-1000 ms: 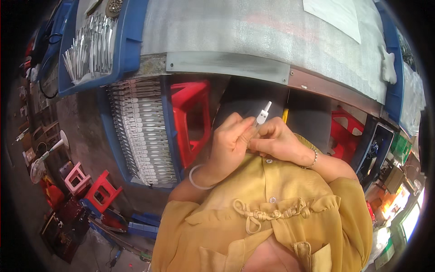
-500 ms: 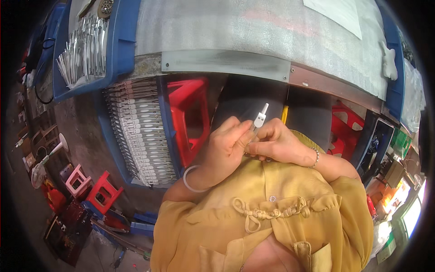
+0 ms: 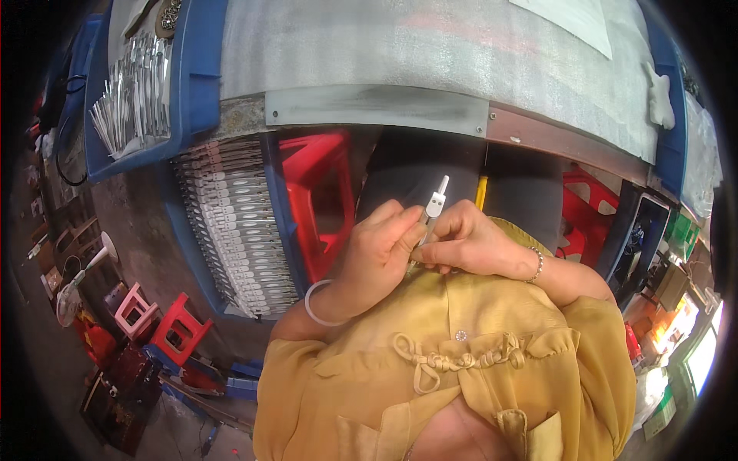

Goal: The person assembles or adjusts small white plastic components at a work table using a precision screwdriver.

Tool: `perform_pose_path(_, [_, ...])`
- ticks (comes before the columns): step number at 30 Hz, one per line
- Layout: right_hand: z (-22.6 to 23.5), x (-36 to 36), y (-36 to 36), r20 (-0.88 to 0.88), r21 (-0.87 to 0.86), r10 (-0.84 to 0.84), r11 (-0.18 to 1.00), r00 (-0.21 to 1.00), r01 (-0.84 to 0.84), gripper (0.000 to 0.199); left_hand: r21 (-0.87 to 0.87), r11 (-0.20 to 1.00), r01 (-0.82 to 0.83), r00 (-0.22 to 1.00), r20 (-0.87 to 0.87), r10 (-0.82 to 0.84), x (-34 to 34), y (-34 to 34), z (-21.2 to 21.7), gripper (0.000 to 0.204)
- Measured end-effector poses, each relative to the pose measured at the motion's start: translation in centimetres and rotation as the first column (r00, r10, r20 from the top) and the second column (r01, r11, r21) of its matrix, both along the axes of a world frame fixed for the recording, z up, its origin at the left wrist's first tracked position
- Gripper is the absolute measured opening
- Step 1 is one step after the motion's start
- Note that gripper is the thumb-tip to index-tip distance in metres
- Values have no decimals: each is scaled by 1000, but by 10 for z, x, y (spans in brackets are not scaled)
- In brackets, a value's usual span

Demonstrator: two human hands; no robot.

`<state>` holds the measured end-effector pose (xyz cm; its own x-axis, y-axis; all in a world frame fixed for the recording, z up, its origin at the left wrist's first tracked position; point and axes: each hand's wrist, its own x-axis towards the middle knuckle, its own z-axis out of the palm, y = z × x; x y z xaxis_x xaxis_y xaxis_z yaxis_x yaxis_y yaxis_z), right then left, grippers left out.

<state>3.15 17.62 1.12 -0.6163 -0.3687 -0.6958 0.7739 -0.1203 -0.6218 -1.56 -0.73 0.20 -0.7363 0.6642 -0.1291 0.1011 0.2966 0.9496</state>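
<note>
Between my two hands, held over my lap just short of the table edge, is a slim tool with a white plastic end (image 3: 436, 203). That end has two dark dots and a narrow white tip pointing up and away from me. My left hand (image 3: 383, 244) is closed around its lower part, thumb and fingers pressed together. My right hand (image 3: 470, 240) pinches close beside it, fingertips curled at the tool's lower end. My fingers cover most of that lower part.
A blue crate (image 3: 278, 223) at left holds rows of similar white-and-metal pieces (image 3: 240, 230). Above it, a blue bin (image 3: 201, 92) contains thin metal strips (image 3: 138, 96). The pale-covered table (image 3: 361, 54) lies ahead; red stools (image 3: 317, 192) stand beneath and behind it.
Both hands and the tool have shifted very slightly left in the picture, along with the surroundings. The grip looks the same.
</note>
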Motion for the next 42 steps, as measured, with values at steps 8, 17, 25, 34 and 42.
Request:
perform_pose_path(8, [-4, -6, 7, 10, -121, -54, 991, 999, 54, 23, 134, 987, -90, 692, 721, -35, -20, 7, -8, 25])
perform_pose_path(17, [-5, -2, 26, 90, -152, -70, 985, 993, 83, 24, 594, 767, -242, 215, 804, -554, -21, 2, -71, 38])
perform_pose_path(25, [-33, 32, 50, -288, 820, 258, 565, 922, 98, 52, 492, 825, -277, 363, 849, -384, -30, 9, -58, 31])
perform_pose_path(34, [-22, 42, 51, -263, 418, -288, 826, 921, 378, 51, 181, 977, -116, 570, 817, -84, -16, 19, -33, 20])
perform_pose_path(42, [25, 43, 54, -528, 618, 289, 775, 799, 129, 38, -3, 996, -95, 507, 860, 51, 4, 35, -39, 20])
